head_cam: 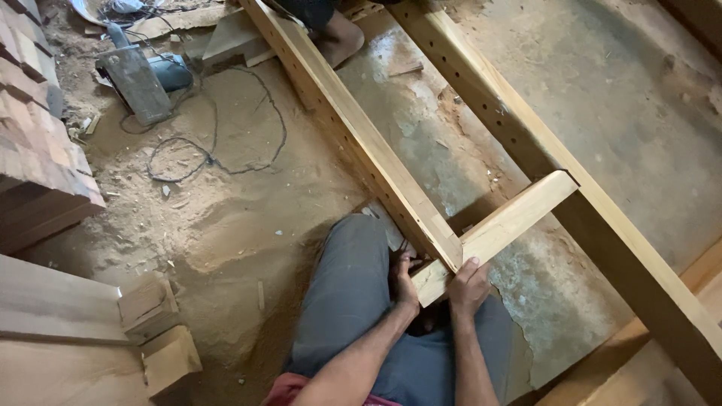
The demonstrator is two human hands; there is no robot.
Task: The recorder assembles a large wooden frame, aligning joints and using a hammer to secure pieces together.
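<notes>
Right grip [468, 284] clamps crosspiece [502, 225] end; left grip [404, 280] closed at its underside. I count two long rails [353, 131], one crosspiece.

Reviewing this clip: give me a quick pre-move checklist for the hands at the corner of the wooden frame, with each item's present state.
1. Right hand on the short cross rail: ok, fingers rest on its near end.
2. Left hand at the joint: ok, it is against the corner beside the knee.
3. Cross rail meets the near long rail: ok, the two touch at the corner.
4. Cross rail reaches the far long rail: ok, its end lies against it.
5. Joint fully seated and square: cannot tell, the hands hide the end.
6. Power tool and its cord away from the hands: ok, they lie on the sawdust at upper left.
</notes>
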